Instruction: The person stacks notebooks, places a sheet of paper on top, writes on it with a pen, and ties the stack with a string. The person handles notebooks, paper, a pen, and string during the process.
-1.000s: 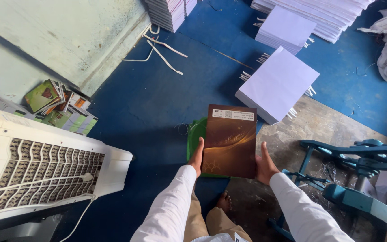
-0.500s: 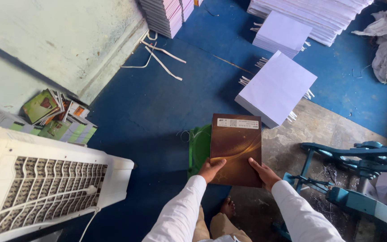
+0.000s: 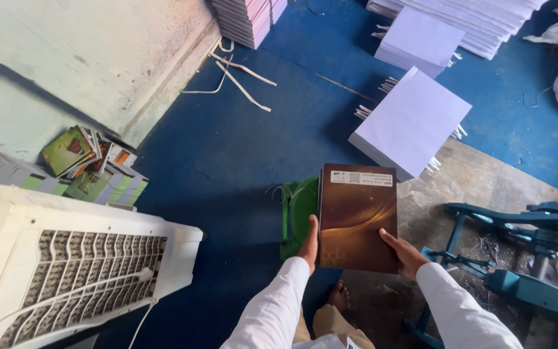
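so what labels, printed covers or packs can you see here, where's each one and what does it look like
White label strip: across the top of the brown book, a thin rectangle, dark print.
Brown book: held upright between left hand and right hand, glossy brown cover with gold swirls.
Printed covers: fanned pile by the wall at left, green and brown.
White paper stacks: on the blue floor ahead, plain rectangles, no print showing.

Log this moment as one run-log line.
left hand: grips brown book left edge | right hand: grips its right edge | green stool: behind book
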